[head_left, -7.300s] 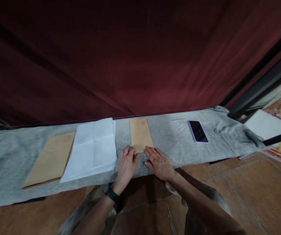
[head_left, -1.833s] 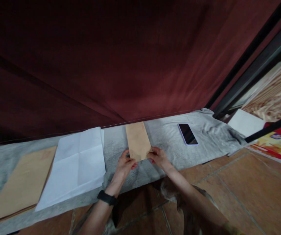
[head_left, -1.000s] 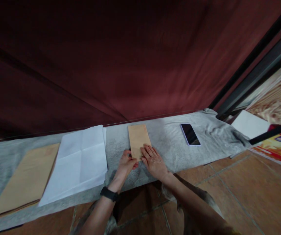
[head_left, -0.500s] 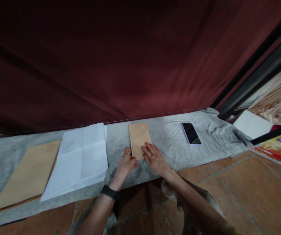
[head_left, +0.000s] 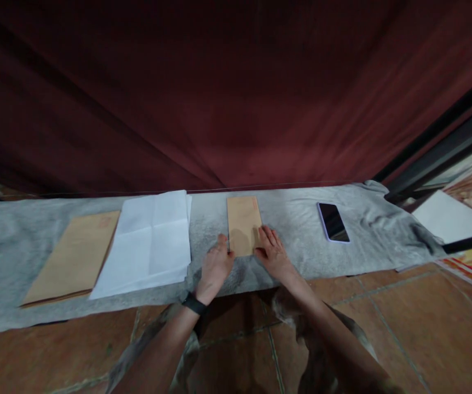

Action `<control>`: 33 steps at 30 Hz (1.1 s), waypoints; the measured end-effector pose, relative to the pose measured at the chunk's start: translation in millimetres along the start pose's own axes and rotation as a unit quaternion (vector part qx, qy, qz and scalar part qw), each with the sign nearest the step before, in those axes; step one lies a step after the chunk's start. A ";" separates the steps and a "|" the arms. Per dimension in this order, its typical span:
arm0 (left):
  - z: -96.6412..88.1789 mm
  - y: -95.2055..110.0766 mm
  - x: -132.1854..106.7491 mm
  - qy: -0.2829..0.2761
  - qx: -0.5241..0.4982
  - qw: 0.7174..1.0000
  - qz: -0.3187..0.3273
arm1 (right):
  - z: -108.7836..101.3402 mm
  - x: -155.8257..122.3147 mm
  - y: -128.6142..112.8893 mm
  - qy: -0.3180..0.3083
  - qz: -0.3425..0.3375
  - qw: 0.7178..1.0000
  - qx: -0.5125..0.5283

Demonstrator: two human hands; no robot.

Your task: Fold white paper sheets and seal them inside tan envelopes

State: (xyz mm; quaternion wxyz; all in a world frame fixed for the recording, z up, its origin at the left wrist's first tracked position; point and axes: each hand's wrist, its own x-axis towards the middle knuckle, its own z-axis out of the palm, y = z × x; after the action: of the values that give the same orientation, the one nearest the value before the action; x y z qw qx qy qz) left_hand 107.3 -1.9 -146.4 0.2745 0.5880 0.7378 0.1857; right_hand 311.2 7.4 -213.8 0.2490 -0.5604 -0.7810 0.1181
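Observation:
A small brown envelope [head_left: 243, 221] lies flat on a grey cloth [head_left: 293, 230]. My left hand [head_left: 215, 266] rests at its near left corner, fingers together and touching the edge. On the near right corner, my right hand [head_left: 274, 253] lies flat with fingers stretched out. A black band sits on my left wrist. Neither hand holds anything up.
A stack of creased white paper sheets [head_left: 149, 243] lies left of the envelope, with a larger brown envelope [head_left: 75, 257] beyond it. A dark phone [head_left: 333, 221] lies to the right. A maroon curtain [head_left: 219, 93] hangs behind. A white sheet [head_left: 445, 216] and tiled floor [head_left: 404, 323] are at right.
The envelope, lifted by both hands 1.8 s ago, lies flat again. My right hand has slid from the envelope's near middle to its right corner; my view has shifted a little.

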 end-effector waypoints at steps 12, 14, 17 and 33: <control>44.4 0.8 -28.4 0.030 0.142 0.920 0.363 | 7.9 -0.4 12.6 0.003 0.019 1.000 -0.001; 45.3 -2.9 -31.8 0.026 0.171 0.915 0.364 | 8.1 -0.3 17.1 0.005 0.021 1.000 -0.003; 40.0 -6.2 -33.8 0.023 0.188 0.908 0.374 | 8.2 -0.3 25.3 0.011 0.033 0.999 -0.011; 38.3 -8.1 -34.9 0.008 0.202 0.901 0.383 | -28.5 21.4 -13.7 -0.072 -0.045 0.996 0.028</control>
State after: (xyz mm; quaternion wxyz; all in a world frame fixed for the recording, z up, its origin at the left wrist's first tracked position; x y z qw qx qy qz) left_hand 130.4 -39.6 -174.6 0.0516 0.8665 0.4797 0.1279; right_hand 309.6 20.0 -177.8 0.2129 -0.5077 -0.8176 0.1688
